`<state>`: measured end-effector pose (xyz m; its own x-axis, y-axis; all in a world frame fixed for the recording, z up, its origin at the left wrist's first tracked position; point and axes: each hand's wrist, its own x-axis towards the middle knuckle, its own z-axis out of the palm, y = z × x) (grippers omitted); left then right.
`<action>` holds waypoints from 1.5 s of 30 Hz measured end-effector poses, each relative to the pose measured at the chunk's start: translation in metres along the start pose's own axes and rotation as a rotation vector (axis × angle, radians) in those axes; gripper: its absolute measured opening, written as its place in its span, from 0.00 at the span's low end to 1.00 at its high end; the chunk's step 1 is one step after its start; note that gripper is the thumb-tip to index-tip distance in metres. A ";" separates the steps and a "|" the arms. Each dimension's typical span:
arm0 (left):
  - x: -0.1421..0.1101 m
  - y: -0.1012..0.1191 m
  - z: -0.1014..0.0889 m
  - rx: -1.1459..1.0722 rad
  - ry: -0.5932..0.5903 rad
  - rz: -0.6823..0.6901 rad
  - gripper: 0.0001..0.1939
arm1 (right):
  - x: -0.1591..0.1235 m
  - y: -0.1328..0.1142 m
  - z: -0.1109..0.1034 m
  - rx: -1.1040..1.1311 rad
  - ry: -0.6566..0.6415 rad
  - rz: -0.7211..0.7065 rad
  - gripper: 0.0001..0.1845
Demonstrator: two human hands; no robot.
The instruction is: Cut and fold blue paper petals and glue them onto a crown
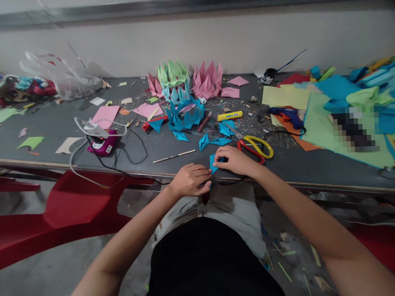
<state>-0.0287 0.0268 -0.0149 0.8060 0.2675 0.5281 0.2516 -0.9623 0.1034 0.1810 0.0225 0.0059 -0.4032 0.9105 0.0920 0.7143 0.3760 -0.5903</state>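
Note:
At the table's front edge, both hands are on a small piece of blue folded paper point(213, 163). My right hand point(234, 160) pinches its right side. My left hand point(192, 179) is closed at its lower left, thumb and fingertips against the paper; the fingers partly cover it. Just beyond lie loose blue folded paper pieces point(204, 142). Scissors point(268, 147) with yellow and red handles rest to the right of my right hand. A thin stick point(174, 156) lies beyond my left hand. Farther back stands a ring of blue folded paper points point(185, 118).
Pink point(209, 80) and green paper rings point(173, 72) stand near the wall. A yellow glue stick point(229, 115), a blue glue gun point(289, 116) and paper sheets point(314, 134) lie to the right. At left sit a purple power socket point(102, 144) with cables and a red chair point(72, 201).

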 end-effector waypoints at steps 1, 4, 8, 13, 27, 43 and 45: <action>0.000 0.000 0.000 -0.004 -0.024 -0.008 0.13 | 0.000 0.000 0.000 -0.005 -0.001 -0.002 0.06; 0.000 -0.002 -0.001 -0.025 -0.070 -0.021 0.14 | 0.001 0.000 -0.001 -0.007 -0.008 0.000 0.06; 0.000 -0.001 -0.004 -0.099 -0.079 -0.060 0.14 | 0.001 -0.002 -0.002 -0.008 -0.020 0.016 0.06; 0.002 0.005 -0.008 -0.111 -0.128 -0.130 0.17 | 0.002 -0.002 -0.002 -0.008 -0.033 0.025 0.06; 0.012 0.017 -0.007 -0.121 -0.248 -0.235 0.17 | 0.003 0.000 -0.001 0.005 -0.022 0.028 0.05; 0.010 0.038 0.005 -0.062 -0.185 -0.323 0.23 | -0.003 0.010 -0.006 0.258 -0.003 0.115 0.11; 0.009 0.038 0.007 -0.059 -0.170 -0.321 0.22 | -0.006 0.012 -0.010 0.311 0.005 0.142 0.12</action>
<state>-0.0085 -0.0071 -0.0121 0.7695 0.5561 0.3140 0.4791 -0.8278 0.2919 0.1979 0.0239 0.0065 -0.3095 0.9509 -0.0052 0.5541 0.1759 -0.8137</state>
